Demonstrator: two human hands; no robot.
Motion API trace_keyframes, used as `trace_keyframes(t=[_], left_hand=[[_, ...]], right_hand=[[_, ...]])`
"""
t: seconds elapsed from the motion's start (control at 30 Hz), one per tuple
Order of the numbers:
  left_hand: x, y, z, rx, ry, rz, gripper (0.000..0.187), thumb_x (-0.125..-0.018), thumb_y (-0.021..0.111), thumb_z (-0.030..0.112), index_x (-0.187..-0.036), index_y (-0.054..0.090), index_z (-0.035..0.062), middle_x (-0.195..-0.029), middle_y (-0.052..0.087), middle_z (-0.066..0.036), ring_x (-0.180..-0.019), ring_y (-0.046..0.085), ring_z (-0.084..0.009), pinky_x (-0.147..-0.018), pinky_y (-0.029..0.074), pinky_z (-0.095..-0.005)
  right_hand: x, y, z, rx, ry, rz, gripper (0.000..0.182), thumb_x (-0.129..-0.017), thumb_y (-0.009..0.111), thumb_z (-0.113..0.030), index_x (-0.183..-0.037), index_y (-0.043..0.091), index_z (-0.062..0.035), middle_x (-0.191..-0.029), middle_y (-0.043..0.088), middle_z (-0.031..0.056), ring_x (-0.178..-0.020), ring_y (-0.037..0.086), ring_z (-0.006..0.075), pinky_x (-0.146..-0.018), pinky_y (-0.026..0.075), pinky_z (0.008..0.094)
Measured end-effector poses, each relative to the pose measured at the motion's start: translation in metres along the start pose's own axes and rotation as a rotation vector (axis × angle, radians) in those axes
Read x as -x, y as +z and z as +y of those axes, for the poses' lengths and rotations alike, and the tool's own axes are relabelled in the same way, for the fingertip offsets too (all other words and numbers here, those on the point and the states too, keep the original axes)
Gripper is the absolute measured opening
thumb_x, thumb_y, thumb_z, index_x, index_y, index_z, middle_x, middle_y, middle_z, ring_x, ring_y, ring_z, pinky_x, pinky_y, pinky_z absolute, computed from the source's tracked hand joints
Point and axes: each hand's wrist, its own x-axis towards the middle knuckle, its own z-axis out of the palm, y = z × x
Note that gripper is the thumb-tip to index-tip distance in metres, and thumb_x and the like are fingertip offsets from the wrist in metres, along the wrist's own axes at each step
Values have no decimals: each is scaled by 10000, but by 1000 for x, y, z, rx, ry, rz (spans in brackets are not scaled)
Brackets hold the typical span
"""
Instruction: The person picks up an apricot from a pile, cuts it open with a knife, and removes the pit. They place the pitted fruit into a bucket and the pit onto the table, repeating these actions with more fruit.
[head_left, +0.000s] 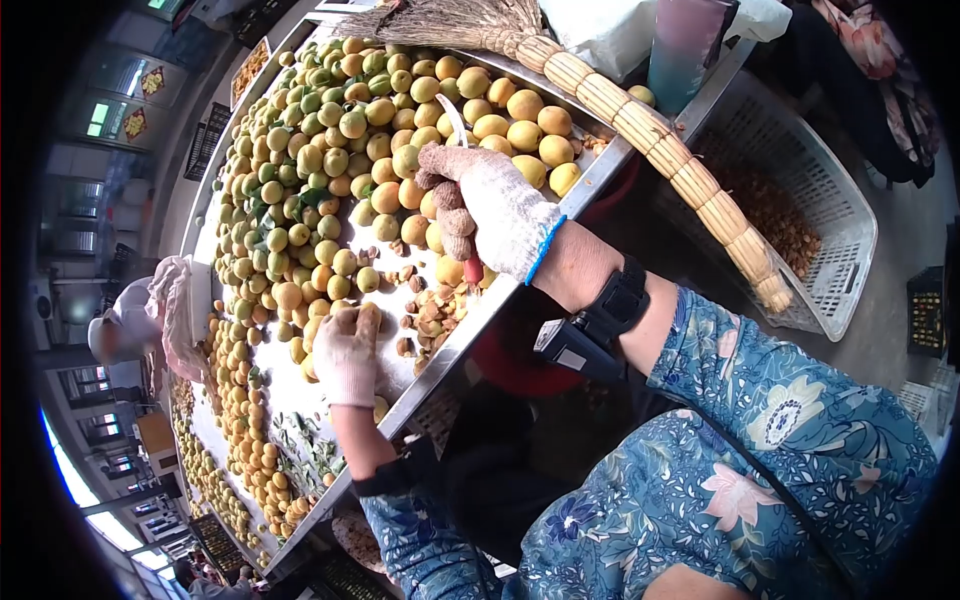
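Observation:
My right hand (480, 205), in a white knit glove with brown-stained fingers, is closed around a knife. The knife's pale curved blade (452, 118) points up over the fruit, and the end of its red handle (473, 268) shows below my fist. Closer to the table's edge, my left hand (345, 352), also gloved, is closed at the fingertips on what looks like an apricot, mostly hidden by the fingers. Many yellow-green apricots (330, 160) cover the metal-edged table (420, 385). Between my hands lies a pile of brownish cut pieces or pits (432, 318).
A straw broom (640, 130) lies across the table's corner beside a tinted bottle (685, 55). On the floor to the right stands a white plastic crate (855, 235) holding brown bits. A red basin (520, 360) sits under the edge. Another person (130, 315) is across the table.

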Motion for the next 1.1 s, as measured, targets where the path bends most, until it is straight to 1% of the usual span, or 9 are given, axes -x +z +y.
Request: trace_keyframes(t=[0.27,0.33,0.47,0.6,0.67,0.73,0.8,0.97,1.1], left_hand=[[121,-125,-18,-672,-456,-797,415,-757,681,498,-970,724,144,-975,684,-151,-871,659,-308,-792,507,-372],[130,-129,-26,-724,-416,-718,435,-784,669,472,-1054,688,131,-969,676,-150,-892,646,-321,-802,500,-383],[85,-98,-17,-348,-101,-222,333,-887,592,264,-1159,598,72,-988,631,-162,-935,615,-327,-795,495,-412],[9,-43,19,-245,145,8,291,-890,572,192,-1142,595,49,-1023,625,-190,-966,607,-337,-835,487,-416],[-24,-15,2,-279,103,-55,306,-886,576,200,-1154,591,54,-1063,623,-185,-970,609,-342,-830,490,-419],[-35,-15,23,-364,-160,-379,342,-841,614,238,-1129,599,53,-1075,623,-182,-984,618,-324,-861,494,-402],[-35,-9,21,-506,-71,-492,373,-793,661,199,-1130,587,56,-1152,587,-179,-1008,613,-327,-873,497,-396],[-14,4,7,-553,-109,-386,464,-735,722,151,-1162,559,68,-1284,471,-184,-1038,591,-352,-874,501,-405],[7,5,-20,-200,-126,-225,463,-777,719,195,-1156,539,1,-1163,531,-207,-989,609,-298,-825,521,-375]], right_hand=[[-4,-6,1,-25,-2,11,213,-929,529,-231,-758,516,-104,-540,449,-12,-376,416,112,-355,372,265],[-16,-11,8,236,-26,39,194,-904,553,-203,-755,525,-81,-551,485,34,-425,488,153,-402,412,272],[-15,-10,27,5,-209,-22,138,-908,530,-151,-813,541,-51,-644,550,64,-511,575,192,-465,516,335],[6,0,24,43,-38,19,163,-957,532,-250,-999,547,-94,-693,558,38,-466,541,142,-415,503,298],[2,1,24,228,-160,25,271,-956,542,-259,-1192,542,-125,-684,542,26,-402,476,100,-342,434,265],[10,9,16,411,-192,74,264,-941,556,-247,-1170,551,-118,-688,540,25,-380,449,100,-331,420,261],[1,8,19,498,-176,111,276,-920,574,-227,-1167,553,-106,-703,550,29,-405,468,100,-354,432,260],[-8,6,33,1003,-210,145,286,-818,625,-102,-1099,598,-57,-763,597,34,-575,560,73,-532,475,232],[10,6,37,567,-22,-159,213,-847,609,-125,-1055,622,-79,-715,580,20,-526,562,91,-488,490,249]])
